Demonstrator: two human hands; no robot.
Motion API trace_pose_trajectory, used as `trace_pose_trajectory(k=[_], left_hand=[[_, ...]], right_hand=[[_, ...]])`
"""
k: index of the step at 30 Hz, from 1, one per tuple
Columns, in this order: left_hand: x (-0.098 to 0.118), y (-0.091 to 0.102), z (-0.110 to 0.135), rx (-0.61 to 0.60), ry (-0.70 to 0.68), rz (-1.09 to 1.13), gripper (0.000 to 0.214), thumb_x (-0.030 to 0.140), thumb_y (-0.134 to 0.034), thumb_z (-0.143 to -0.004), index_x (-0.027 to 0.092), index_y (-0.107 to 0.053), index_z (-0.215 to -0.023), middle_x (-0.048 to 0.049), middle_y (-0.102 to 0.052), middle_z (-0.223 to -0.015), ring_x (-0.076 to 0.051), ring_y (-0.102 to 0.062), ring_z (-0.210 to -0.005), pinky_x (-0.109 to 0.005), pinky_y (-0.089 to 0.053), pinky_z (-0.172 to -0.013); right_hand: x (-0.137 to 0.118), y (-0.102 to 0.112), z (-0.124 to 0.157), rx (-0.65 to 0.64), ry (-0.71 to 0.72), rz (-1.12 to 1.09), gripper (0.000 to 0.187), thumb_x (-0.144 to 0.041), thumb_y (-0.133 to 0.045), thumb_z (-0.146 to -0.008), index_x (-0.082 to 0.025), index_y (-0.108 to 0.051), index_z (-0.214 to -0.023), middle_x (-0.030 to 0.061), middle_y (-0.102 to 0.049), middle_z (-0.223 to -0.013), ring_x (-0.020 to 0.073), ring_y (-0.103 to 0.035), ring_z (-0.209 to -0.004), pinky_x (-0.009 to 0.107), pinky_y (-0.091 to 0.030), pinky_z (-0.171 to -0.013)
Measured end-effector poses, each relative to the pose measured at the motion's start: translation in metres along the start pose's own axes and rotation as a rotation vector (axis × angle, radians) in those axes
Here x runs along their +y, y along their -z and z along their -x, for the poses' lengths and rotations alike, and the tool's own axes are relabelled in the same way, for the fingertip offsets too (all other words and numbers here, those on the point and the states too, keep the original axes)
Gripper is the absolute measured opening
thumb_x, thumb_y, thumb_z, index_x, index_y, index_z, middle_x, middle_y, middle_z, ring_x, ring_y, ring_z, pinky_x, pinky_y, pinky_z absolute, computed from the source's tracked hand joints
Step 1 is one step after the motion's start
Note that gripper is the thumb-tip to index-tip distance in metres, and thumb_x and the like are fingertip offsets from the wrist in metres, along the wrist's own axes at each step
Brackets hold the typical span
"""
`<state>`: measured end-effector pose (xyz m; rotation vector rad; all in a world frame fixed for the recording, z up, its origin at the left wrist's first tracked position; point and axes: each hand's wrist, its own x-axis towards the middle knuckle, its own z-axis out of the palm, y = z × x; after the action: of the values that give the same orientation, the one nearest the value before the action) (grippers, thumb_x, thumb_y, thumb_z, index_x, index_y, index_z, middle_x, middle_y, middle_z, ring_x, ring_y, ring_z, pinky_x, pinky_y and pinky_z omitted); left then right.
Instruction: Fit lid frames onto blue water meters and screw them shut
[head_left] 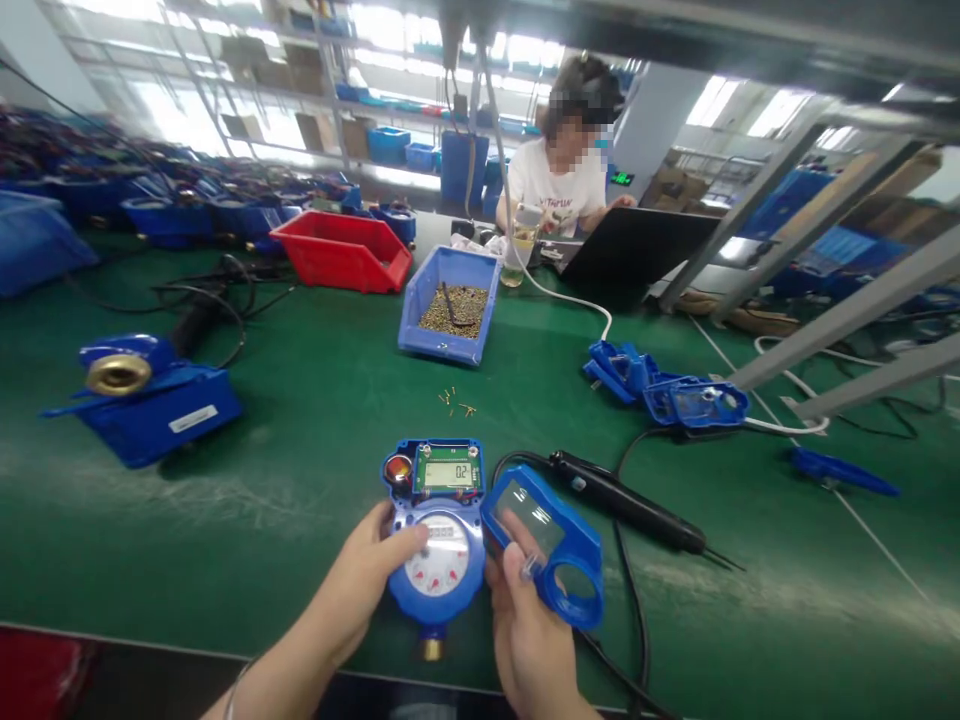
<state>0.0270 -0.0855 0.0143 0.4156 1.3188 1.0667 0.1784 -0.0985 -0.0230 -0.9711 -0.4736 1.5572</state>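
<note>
A blue water meter (437, 535) lies on the green table near the front edge, its green circuit board and small display uncovered at the top and its white dial below. My left hand (367, 580) grips the meter's left side, thumb resting on the dial. My right hand (525, 625) holds the meter's blue cover (551, 545), a piece with a clear window and a round opening, just right of the meter and tilted. A black electric screwdriver (626, 500) lies on the table beyond the cover.
A blue bin of small brass screws (452, 305) and a red bin (341, 250) stand mid-table, loose screws (456, 402) in front. Another blue meter (150, 400) lies left, blue covers (675, 395) right. A person sits at a laptop (637, 245) across the table. Metal frame bars (847, 320) cross the right side.
</note>
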Motion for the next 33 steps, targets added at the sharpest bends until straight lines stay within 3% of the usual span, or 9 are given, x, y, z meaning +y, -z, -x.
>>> trace_pose_trajectory(k=[7,11,13,15,18,20,25,29,33], left_hand=[[-0.006,0.01,-0.008,-0.023,0.043,0.02,0.062,0.049,-0.069,-0.07,0.014,-0.051,-0.119,-0.013,-0.064,-0.117,-0.029,-0.061,-0.106,-0.039,-0.048,-0.091],[-0.016,0.018,-0.011,0.086,-0.08,-0.123,0.066,0.056,-0.056,-0.077,0.016,-0.044,-0.129,-0.0147,-0.055,-0.127,-0.031,-0.054,-0.115,-0.047,-0.042,-0.099],[-0.017,0.022,-0.01,0.294,-0.325,-0.334,0.07,0.055,-0.057,-0.076,0.014,-0.043,-0.13,-0.0175,-0.05,-0.13,-0.033,-0.052,-0.114,-0.051,-0.04,-0.099],[-0.011,0.021,-0.003,0.464,-0.736,-0.556,0.069,0.048,-0.064,-0.071,0.014,-0.045,-0.128,-0.0174,-0.048,-0.129,-0.033,-0.05,-0.114,-0.051,-0.039,-0.098],[0.013,0.004,0.012,0.301,-1.139,-0.75,0.053,0.033,-0.069,-0.07,0.019,-0.054,-0.119,-0.0109,-0.057,-0.117,-0.028,-0.054,-0.108,-0.044,-0.042,-0.096],[0.033,-0.016,0.022,0.084,-0.978,-0.727,0.048,0.03,-0.07,-0.069,0.02,-0.058,-0.114,-0.0089,-0.063,-0.111,-0.026,-0.059,-0.1,-0.04,-0.046,-0.092],[0.063,-0.056,0.028,-0.366,-0.239,-0.353,0.069,0.022,-0.078,-0.057,0.016,-0.053,-0.121,-0.0074,-0.07,-0.088,-0.027,-0.065,-0.088,-0.033,-0.052,-0.076],[0.058,-0.061,0.023,-0.504,-0.088,-0.093,0.061,0.016,-0.076,-0.061,0.015,-0.051,-0.117,-0.005,-0.069,-0.079,-0.021,-0.066,-0.071,-0.028,-0.052,-0.063],[0.05,-0.061,0.022,-0.514,-0.014,0.142,0.049,0.015,-0.076,-0.065,0.013,-0.052,-0.108,-0.0035,-0.068,-0.072,-0.014,-0.063,-0.06,-0.022,-0.051,-0.057]], right_hand=[[-0.029,0.006,-0.013,0.035,0.17,0.2,0.024,-0.037,-0.075,-0.073,-0.021,-0.073,-0.091,0.0075,-0.068,-0.103,0.0223,-0.064,-0.094,0.034,-0.056,-0.079],[-0.06,0.003,-0.016,-0.092,0.1,0.179,0.017,-0.033,-0.074,-0.074,-0.02,-0.073,-0.084,0.0049,-0.069,-0.088,0.0164,-0.066,-0.069,0.027,-0.056,-0.064],[-0.072,0.001,-0.014,-0.173,0.067,0.186,0.012,-0.03,-0.071,-0.077,-0.02,-0.072,-0.084,0.0036,-0.069,-0.083,0.0135,-0.064,-0.066,0.024,-0.054,-0.064],[-0.079,-0.001,-0.011,-0.258,0.028,0.201,0.009,-0.028,-0.069,-0.08,-0.02,-0.071,-0.084,0.0027,-0.068,-0.08,0.0114,-0.062,-0.065,0.021,-0.052,-0.062],[-0.085,-0.007,-0.007,-0.396,-0.055,0.233,0.011,-0.029,-0.07,-0.078,-0.017,-0.069,-0.078,0.0028,-0.066,-0.076,0.0104,-0.058,-0.061,0.019,-0.048,-0.056],[-0.088,-0.011,-0.005,-0.482,-0.106,0.281,0.016,-0.032,-0.071,-0.077,-0.016,-0.068,-0.074,0.0028,-0.064,-0.071,0.0102,-0.055,-0.059,0.019,-0.045,-0.053],[-0.095,-0.015,-0.002,-0.573,-0.166,0.45,0.026,-0.04,-0.069,-0.077,-0.014,-0.066,-0.079,0.002,-0.059,-0.068,0.0101,-0.051,-0.059,0.02,-0.041,-0.054],[-0.098,-0.011,0.0,-0.574,-0.169,0.511,0.031,-0.043,-0.067,-0.077,-0.013,-0.064,-0.077,0.003,-0.059,-0.068,0.0107,-0.05,-0.056,0.021,-0.04,-0.051],[-0.098,-0.006,0.003,-0.549,-0.148,0.507,0.026,-0.04,-0.066,-0.078,-0.014,-0.062,-0.076,0.0024,-0.06,-0.067,0.0114,-0.051,-0.056,0.021,-0.041,-0.05]])
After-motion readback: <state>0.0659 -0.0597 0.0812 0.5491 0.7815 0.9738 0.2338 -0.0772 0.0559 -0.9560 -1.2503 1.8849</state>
